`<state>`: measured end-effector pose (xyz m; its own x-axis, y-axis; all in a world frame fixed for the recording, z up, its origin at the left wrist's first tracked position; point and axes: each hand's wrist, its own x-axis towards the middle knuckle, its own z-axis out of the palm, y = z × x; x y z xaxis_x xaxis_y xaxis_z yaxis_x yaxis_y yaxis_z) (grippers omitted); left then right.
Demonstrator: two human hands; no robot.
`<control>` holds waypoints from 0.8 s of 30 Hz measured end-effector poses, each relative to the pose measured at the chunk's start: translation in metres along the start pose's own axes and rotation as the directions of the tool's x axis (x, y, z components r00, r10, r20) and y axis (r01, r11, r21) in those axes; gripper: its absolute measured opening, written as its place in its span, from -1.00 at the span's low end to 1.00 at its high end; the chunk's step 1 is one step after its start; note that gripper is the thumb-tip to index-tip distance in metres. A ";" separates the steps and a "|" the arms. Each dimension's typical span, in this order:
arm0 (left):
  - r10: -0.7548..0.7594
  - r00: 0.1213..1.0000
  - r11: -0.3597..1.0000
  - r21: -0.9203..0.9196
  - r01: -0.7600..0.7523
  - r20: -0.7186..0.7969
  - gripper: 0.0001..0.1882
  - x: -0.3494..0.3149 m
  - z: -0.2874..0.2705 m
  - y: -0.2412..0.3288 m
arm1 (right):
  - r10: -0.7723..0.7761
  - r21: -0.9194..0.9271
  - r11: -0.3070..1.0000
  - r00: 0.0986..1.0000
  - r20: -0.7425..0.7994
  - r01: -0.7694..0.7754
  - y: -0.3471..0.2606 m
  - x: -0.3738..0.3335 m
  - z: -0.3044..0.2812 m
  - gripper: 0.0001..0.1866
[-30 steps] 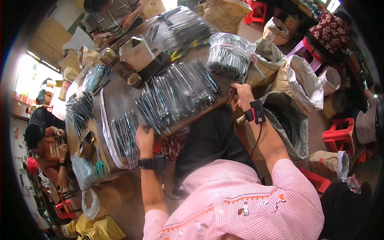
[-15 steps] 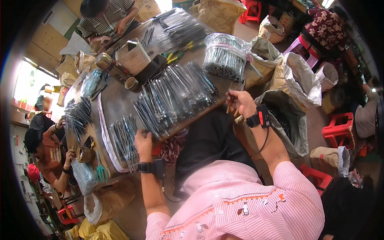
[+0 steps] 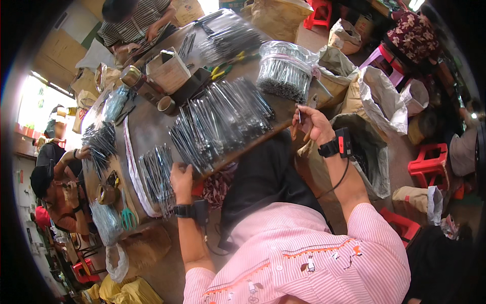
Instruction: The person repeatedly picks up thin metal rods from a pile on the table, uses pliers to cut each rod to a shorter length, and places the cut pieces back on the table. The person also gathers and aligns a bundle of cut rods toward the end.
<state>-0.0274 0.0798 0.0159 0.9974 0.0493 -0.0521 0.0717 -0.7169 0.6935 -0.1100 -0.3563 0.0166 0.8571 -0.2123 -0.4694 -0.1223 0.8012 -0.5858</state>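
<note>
At the table's front edge, my right hand (image 3: 318,126) is closed on a pair of pliers (image 3: 294,133) with orange-brown handles, which stand apart below the fingers. The pliers' tip points toward the clear-wrapped bundle of metal strips (image 3: 283,76). My left hand (image 3: 181,178) rests at the near edge with curled fingers; whatever they hold is hidden. It lies between a small row of thin metal strips (image 3: 157,177) on its left and a wide row of metal strips (image 3: 223,126) on its right.
On the table (image 3: 147,124) stand a cardboard box (image 3: 168,75), a small cup (image 3: 166,105) and yellow-handled pliers (image 3: 220,72). Teal scissors (image 3: 128,218) lie at left. Open sacks (image 3: 377,99) crowd the right side. One co-worker (image 3: 134,25) sits across, another (image 3: 58,197) at left.
My right hand has moved slightly right and up with the pliers, turning a little. My left hand stays in place. The co-worker at left has shifted their arms.
</note>
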 end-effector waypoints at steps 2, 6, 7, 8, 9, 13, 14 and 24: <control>0.060 0.998 0.997 0.050 -0.059 -0.016 -0.66 0.002 -0.001 -0.005 | 0.001 -0.171 0.985 0.996 -0.094 -0.017 0.010 -0.006 -0.007 -0.90; 0.106 0.994 0.987 0.123 -0.102 -0.027 -0.66 0.008 0.004 -0.015 | -0.381 -0.720 0.640 0.924 0.004 0.267 0.027 -0.024 -0.010 -0.92; 0.081 0.997 0.990 0.115 -0.079 -0.016 -0.67 0.009 0.005 -0.015 | -0.436 -0.795 0.515 0.896 0.080 0.321 0.026 -0.031 -0.009 -0.91; 0.053 0.999 0.993 0.110 -0.052 -0.009 -0.67 0.010 0.006 -0.015 | -0.354 -0.741 0.617 0.935 0.041 0.266 0.026 -0.037 -0.006 -0.91; 0.075 0.997 0.984 0.163 -0.071 -0.019 -0.67 0.010 0.006 -0.015 | -0.276 -0.689 0.693 0.961 0.018 0.211 0.025 -0.043 -0.003 -0.91; 0.136 0.990 0.948 0.295 -0.123 -0.024 -0.65 0.007 0.007 -0.012 | -0.110 -0.666 0.726 0.985 0.131 0.169 0.023 -0.055 0.004 -0.89; 0.149 0.989 0.939 0.315 -0.136 -0.016 -0.64 0.006 0.006 -0.012 | -0.091 -0.697 0.687 0.976 0.198 0.205 0.024 -0.053 0.004 -0.88; -0.150 0.973 0.843 -0.491 0.218 0.175 -0.76 0.002 -0.011 -0.011 | -0.284 -0.845 -0.069 0.801 0.527 0.531 -0.010 0.029 -0.002 -0.66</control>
<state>-0.0263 0.0955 0.0155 0.9593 0.0333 -0.2805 0.2796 -0.2520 0.9265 -0.0854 -0.3720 0.0075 0.9851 -0.1026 0.1380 0.0407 -0.6404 -0.7669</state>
